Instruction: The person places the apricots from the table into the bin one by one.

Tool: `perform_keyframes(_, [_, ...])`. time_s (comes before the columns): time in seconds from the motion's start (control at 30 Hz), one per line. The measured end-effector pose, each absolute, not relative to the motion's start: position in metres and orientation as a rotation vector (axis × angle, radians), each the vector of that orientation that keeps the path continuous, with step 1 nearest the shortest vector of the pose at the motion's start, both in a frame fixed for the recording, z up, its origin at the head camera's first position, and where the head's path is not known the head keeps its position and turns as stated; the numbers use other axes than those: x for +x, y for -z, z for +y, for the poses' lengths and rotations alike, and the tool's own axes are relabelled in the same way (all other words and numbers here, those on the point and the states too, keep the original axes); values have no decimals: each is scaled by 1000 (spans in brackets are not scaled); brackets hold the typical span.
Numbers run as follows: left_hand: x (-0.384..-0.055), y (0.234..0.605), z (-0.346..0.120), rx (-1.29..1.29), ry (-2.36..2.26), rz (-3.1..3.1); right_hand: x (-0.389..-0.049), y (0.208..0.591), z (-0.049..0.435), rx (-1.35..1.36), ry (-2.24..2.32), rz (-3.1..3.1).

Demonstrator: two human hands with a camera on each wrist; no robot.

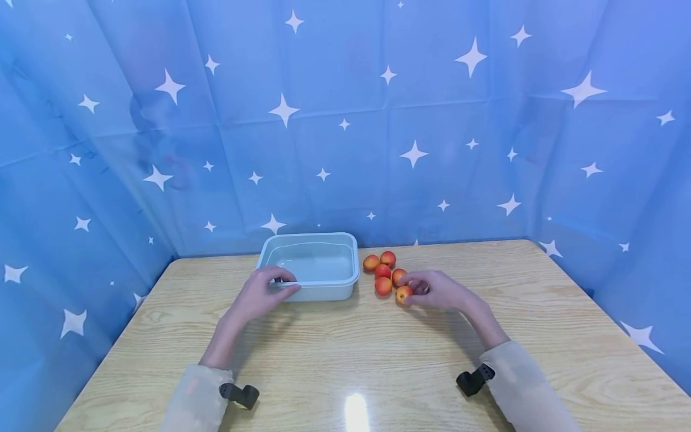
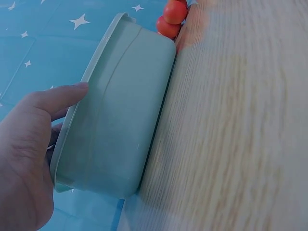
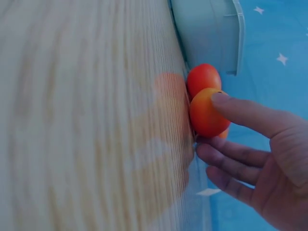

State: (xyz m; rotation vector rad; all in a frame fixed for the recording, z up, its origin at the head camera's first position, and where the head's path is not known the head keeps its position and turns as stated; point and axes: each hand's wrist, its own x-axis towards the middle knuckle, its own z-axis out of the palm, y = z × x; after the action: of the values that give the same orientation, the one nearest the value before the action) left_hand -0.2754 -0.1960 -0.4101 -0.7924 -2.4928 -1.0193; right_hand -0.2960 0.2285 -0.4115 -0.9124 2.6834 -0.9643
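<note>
A pale blue-green plastic box (image 1: 318, 292) stands on the table, its open top facing up. My left hand (image 1: 268, 291) grips the box's near rim towards its left corner, thumb outside and fingers over the inner side, as the left wrist view (image 2: 29, 144) of that hand also shows. Right of the box lies a cluster of several small red-and-yellow apples (image 1: 382, 285). At its near right side, my right hand (image 1: 438, 290) has thumb and fingers about the nearest apple (image 3: 207, 113). The thumb rests on this apple; the forefinger's contact is partly hidden.
The light wood-grain table (image 1: 324, 360) extends in front of the box and apples. A blue curtain (image 1: 345, 150) with white stars hangs behind the table and along its sides. Each sleeve carries a black wrist camera (image 1: 239, 395).
</note>
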Motion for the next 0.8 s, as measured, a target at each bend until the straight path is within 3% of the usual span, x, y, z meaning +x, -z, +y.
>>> perform_keyframes(0.8, [-276, 412, -197, -782, 1042, -2481, -295, 402, 226, -827, 1121, 2737])
